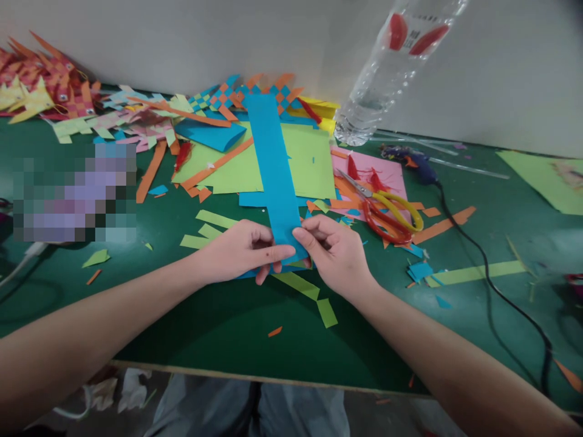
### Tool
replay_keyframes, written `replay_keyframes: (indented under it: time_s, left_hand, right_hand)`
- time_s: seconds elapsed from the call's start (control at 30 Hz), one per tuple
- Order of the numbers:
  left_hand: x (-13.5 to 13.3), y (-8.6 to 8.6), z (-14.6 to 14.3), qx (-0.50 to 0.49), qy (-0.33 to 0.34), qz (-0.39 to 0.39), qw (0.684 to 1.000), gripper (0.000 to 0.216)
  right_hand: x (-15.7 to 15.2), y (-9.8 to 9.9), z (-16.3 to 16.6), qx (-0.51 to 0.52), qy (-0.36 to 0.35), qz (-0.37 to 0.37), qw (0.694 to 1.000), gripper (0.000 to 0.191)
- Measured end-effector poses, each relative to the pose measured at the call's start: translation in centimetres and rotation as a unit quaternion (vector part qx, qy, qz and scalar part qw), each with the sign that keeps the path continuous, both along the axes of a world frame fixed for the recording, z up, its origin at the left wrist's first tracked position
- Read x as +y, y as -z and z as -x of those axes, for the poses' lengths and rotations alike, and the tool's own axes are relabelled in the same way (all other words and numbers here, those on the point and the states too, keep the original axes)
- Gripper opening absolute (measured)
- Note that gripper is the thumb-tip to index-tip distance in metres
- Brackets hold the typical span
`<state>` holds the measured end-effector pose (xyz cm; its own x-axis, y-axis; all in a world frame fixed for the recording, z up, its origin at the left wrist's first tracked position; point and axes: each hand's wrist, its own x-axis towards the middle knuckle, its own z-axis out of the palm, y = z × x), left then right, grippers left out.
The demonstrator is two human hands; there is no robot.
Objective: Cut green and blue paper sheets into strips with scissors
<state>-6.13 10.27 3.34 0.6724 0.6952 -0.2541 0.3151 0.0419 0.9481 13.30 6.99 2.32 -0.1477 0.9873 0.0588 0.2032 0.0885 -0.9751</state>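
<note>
A long blue paper strip [273,164] runs away from me across a light green sheet [310,161] on the green table [218,328]. My left hand [241,250] pinches the strip's near end from the left, fingers closed on it. My right hand [334,252] grips the same end from the right, thumb and fingers pressed on the paper. Both hands rest low over the table, almost touching each other.
Scissors with red and yellow handles [387,212] lie on pink paper right of the strip. A clear plastic bottle [392,67] stands at the back. A glue gun [414,164] and its black cord [492,285] cross the right side. Woven paper pieces [54,91] and scraps litter the back left.
</note>
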Motion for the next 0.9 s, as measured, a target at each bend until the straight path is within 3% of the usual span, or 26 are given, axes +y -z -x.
replay_keyframes:
  time_s: [0.33, 0.7, 0.9]
  left_hand:
    - [0.13, -0.24, -0.26, 0.045, 0.001, -0.008, 0.999, 0.041]
    - [-0.08, -0.27, -0.44, 0.078, 0.033, -0.066, 0.994, 0.039]
    - [0.02, -0.38, -0.42, 0.060, 0.031, -0.059, 0.996, 0.041]
  right_hand:
    - [0.12, 0.36, -0.13, -0.008, 0.007, 0.005, 1.000, 0.041]
    - [0.25, 0.43, -0.30, -0.018, 0.001, -0.005, 1.000, 0.036]
    - [0.29, 0.61, -0.29, -0.011, 0.003, -0.007, 1.000, 0.040]
